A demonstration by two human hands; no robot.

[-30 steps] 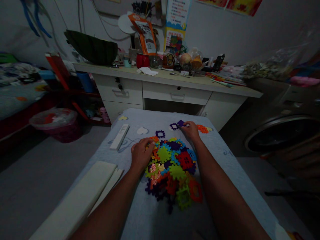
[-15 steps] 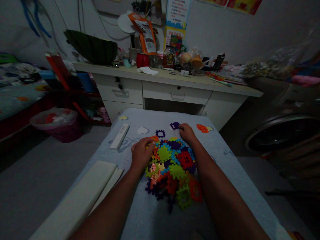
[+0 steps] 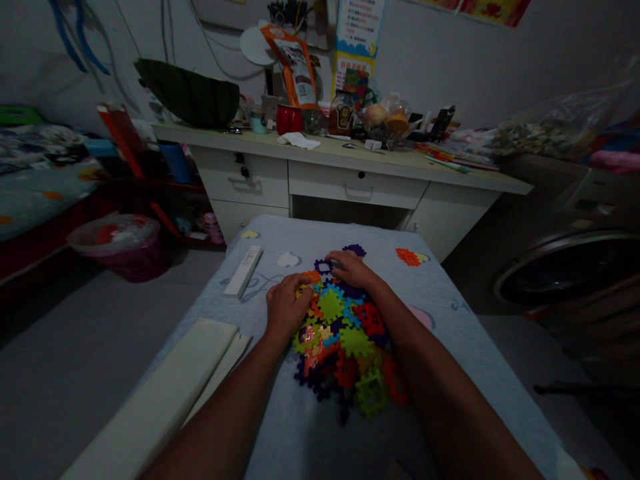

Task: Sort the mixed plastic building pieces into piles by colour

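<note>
A heap of colourful plastic interlocking pieces (image 3: 331,305) with notched edges lies on the cloth-covered table. My left hand (image 3: 289,303) rests against the heap's left edge, its thumb and fingers a little apart near an orange piece (image 3: 313,275); what lies under the fingers is partly hidden. My right hand (image 3: 353,269) reaches over the far end of the heap. Its fingertips close on the right edge of a purple square frame piece (image 3: 323,267). Just behind this hand lies another purple piece (image 3: 355,250), apart from the heap.
Orange pieces (image 3: 409,257) lie at the far right of the table (image 3: 450,373). On the left are a long white box (image 3: 243,271) and a larger pale slab (image 3: 170,380). A cluttered desk (image 3: 360,163) stands beyond, and a washing machine (image 3: 550,247) is on the right.
My right hand has moved left from the farther purple piece, which is out of its fingers now, to the purple square frame piece. My left hand stays at the heap's edge.
</note>
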